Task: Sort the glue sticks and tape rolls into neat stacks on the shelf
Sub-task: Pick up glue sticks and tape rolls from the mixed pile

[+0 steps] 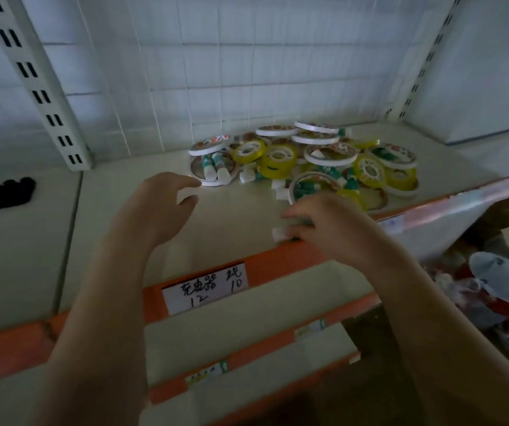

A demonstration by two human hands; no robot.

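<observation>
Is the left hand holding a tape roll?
No, the left hand hovers open above the bare shelf, just short of the nearest tape roll.

Glossy yellow plastic tape rolls (277,156) lie on a smooth matt painted-metal shelf (231,210) fronted by a handwritten paper label (205,287).
</observation>
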